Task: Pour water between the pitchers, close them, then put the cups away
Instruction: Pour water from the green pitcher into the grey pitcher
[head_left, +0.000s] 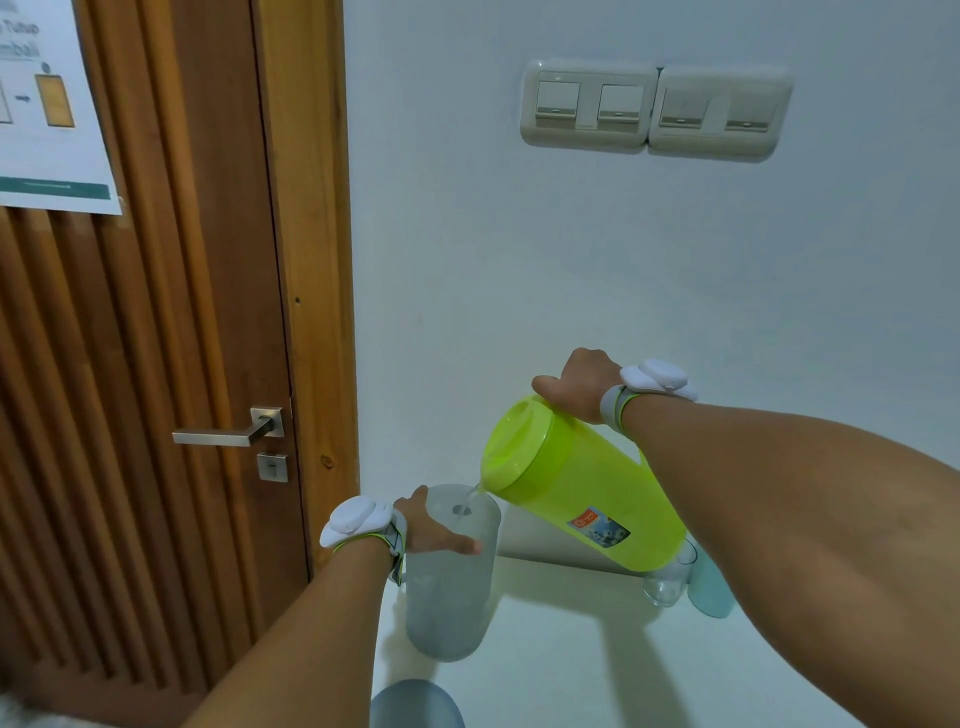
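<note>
My right hand grips the handle of a lime-green pitcher, which is lifted and tilted to the left with its lid on. A thin stream of water runs from its spout into a frosted grey pitcher that stands upright and uncovered on the white table. My left hand holds the grey pitcher near its rim. A clear glass cup and a pale blue cup stand behind the green pitcher, partly hidden by it and my right arm.
A grey round lid-like object lies at the table's near edge. A wooden door with a metal handle is to the left. The white wall behind carries light switches.
</note>
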